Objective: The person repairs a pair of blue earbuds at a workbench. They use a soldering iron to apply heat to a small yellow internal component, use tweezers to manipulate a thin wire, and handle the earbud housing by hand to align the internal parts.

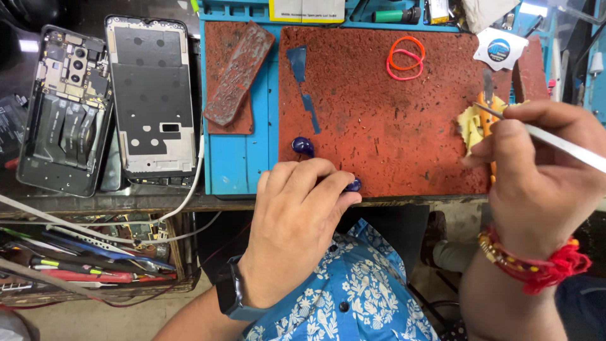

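The left hand (297,218) curls shut over a small dark-blue glossy earbud piece (353,185) at the near edge of the worn red work mat (379,107); it wants pinning flat. The right hand (536,164) pinches slim metal tweezers (555,142) above a yellow cloth scrap (470,126). A second blue piece (303,146) lies close (easily knocked). Opened black phones (107,101) sit well left.
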